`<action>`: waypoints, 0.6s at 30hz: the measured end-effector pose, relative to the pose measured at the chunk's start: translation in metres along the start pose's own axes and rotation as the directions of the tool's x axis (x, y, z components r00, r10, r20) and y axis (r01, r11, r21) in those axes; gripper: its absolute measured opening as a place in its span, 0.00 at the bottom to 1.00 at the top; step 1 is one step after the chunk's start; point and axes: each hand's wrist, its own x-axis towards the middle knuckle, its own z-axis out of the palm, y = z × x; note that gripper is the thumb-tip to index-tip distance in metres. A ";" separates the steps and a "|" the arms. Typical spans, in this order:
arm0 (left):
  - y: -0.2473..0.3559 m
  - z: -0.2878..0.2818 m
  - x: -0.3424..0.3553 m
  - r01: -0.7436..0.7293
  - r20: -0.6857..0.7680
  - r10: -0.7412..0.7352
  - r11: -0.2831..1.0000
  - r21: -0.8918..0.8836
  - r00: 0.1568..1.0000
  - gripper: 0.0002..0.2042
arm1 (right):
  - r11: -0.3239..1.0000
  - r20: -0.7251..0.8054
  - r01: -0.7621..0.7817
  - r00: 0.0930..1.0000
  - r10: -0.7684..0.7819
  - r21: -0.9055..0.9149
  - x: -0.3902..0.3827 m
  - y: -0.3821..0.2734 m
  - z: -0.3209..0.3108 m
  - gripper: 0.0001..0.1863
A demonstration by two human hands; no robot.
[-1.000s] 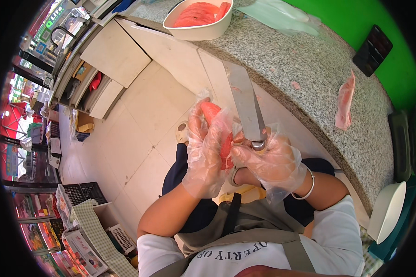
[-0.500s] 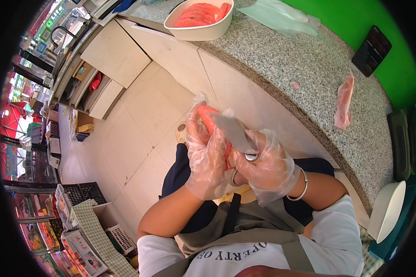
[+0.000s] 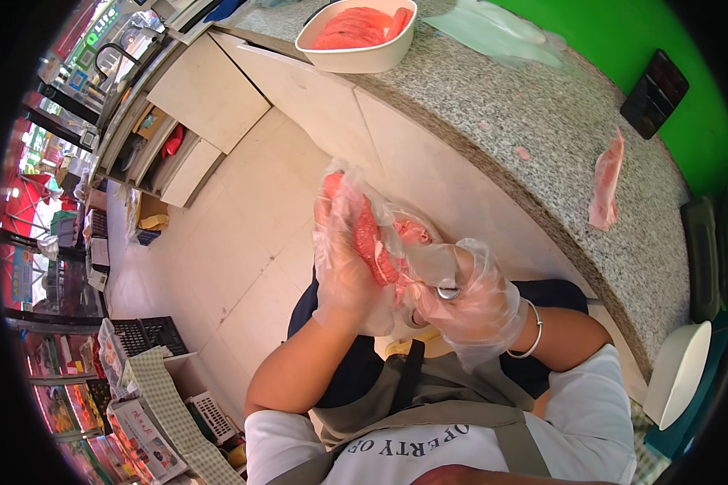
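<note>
While the left hand (image 3: 344, 279) cups the red piece (image 3: 368, 241), gloved fingers folded along its left side, the piece lies in front of the body, left of the speckled surface (image 3: 493, 113) and off it, with its long axis slanting from upper left to lower right. The right hand (image 3: 481, 303) is wrapped around the handle of the knife (image 3: 431, 267), whose blade points left, toward the piece's lower end. The left hand is nearer, bearing the piece directly; blade-to-piece contact cannot be confirmed.
</note>
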 end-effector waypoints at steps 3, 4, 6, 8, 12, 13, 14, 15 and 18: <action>0.001 0.005 -0.001 -0.076 -0.049 0.074 0.996 -0.042 0.996 0.24 | 0.991 -0.078 -0.114 0.990 0.119 0.066 0.005 -0.008 0.005 0.06; -0.002 0.006 0.001 -0.110 -0.068 0.108 0.994 -0.026 0.992 0.24 | 0.985 -0.104 -0.134 0.984 0.146 0.109 0.008 -0.007 0.006 0.06; -0.001 0.000 -0.001 -0.135 0.018 0.133 0.981 0.137 0.991 0.24 | 0.970 -0.149 -0.163 0.970 0.191 0.181 0.010 -0.004 0.004 0.07; 0.008 0.011 -0.012 -0.135 0.075 0.122 0.967 0.217 0.990 0.24 | 0.968 -0.135 -0.172 0.971 0.198 0.182 0.010 -0.001 0.002 0.07; 0.003 0.021 -0.015 -0.193 0.136 0.167 0.958 0.211 0.977 0.25 | 0.966 -0.076 -0.193 0.975 0.208 0.172 0.009 0.004 0.000 0.07; 0.002 0.022 -0.016 -0.189 0.134 0.164 0.960 0.205 0.977 0.25 | 0.959 -0.086 -0.201 0.971 0.221 0.201 0.010 0.004 0.000 0.07; 0.000 0.023 -0.017 -0.186 0.129 0.162 0.962 0.201 0.978 0.26 | 0.951 -0.095 -0.206 0.968 0.233 0.231 0.011 0.004 0.000 0.07; -0.001 0.022 -0.017 -0.183 0.126 0.160 0.963 0.198 0.979 0.27 | 0.943 -0.115 -0.208 0.963 0.244 0.261 0.012 0.000 0.000 0.08; -0.005 0.019 -0.016 -0.187 0.129 0.164 0.964 0.189 0.978 0.29 | 0.999 -0.102 0.020 0.994 -0.023 -0.031 0.014 0.005 -0.006 0.11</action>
